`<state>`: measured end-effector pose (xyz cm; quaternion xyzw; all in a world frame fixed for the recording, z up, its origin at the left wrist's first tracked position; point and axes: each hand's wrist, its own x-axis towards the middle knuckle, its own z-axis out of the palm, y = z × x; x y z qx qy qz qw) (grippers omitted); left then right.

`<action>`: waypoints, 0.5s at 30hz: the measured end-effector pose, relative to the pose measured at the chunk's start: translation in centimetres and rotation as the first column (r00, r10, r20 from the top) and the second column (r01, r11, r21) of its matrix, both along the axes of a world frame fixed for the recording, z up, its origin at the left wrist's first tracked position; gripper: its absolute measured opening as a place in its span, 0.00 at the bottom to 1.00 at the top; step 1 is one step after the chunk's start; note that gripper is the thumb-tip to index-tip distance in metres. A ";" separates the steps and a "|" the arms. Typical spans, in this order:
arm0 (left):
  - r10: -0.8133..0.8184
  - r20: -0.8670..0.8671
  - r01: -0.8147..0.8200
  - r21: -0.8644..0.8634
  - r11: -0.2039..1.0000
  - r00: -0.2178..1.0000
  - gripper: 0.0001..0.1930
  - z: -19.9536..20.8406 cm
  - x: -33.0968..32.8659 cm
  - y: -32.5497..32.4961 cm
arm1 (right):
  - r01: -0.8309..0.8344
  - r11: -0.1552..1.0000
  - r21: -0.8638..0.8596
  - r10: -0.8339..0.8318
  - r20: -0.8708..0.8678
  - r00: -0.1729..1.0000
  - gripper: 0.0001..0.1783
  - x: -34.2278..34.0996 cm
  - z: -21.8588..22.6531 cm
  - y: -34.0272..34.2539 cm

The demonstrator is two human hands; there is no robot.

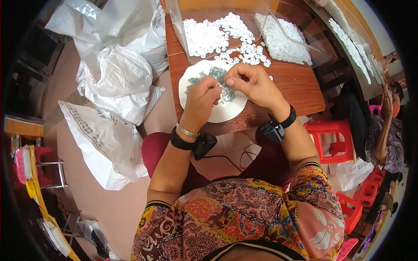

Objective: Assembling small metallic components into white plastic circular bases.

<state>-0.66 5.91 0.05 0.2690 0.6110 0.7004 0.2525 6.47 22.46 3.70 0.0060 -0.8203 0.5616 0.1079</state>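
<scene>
While the patterned sleeves (244,209) fill the near edge and both forearms reach forward from them, each wrist carries a black band, with a thin bracelet (187,130) on the left one. Just past those, over the near half of the white plate (226,111), the left hand (201,98) is curled, its fingertips pinched narrow on something too small to make out, seemingly a small ring-shaped part. The right hand (252,82) meets it fingertip to fingertip, its thumb and forefinger likewise closed tight on a tiny piece; what exactly it holds cannot be told. On the plate beneath them lies a heap of small grey metal pieces (217,76), touching one another. By the look of it, the step in hand is fitting one small part to another, and the next move would call for a steady, fine pinch and careful alignment. Beyond the plate, loose white buttons (244,54) are scattered on the wooden table (296,91), and further still clear trays (204,37) hold many more. Left of the plate, off the table, white plastic bags (117,74) lie crumpled.
</scene>
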 end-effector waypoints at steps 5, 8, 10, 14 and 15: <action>0.005 -0.030 -0.005 -0.005 1.000 1.000 0.09 -0.1 0.2 0.0 | -0.037 0.999 0.032 0.036 0.035 0.999 0.06 0.1 0.7 -0.4; 0.002 -0.038 -0.003 -0.003 1.000 0.999 0.09 -0.1 0.3 0.1 | -0.041 0.999 0.029 0.039 0.061 0.997 0.06 0.2 0.9 -0.6; 0.003 -0.042 -0.003 0.000 1.000 0.999 0.09 -0.1 0.4 0.1 | -0.041 0.999 0.031 0.039 0.051 0.998 0.06 0.2 0.9 -0.5; 0.008 -0.039 -0.008 0.017 1.000 0.999 0.09 -0.2 0.3 0.1 | -0.034 0.998 0.050 0.032 0.030 0.999 0.06 0.2 1.0 -0.3; 0.007 -0.024 -0.007 0.028 1.000 1.000 0.09 -0.2 0.3 0.1 | -0.035 0.998 0.059 0.033 0.035 0.999 0.06 0.2 1.0 -0.3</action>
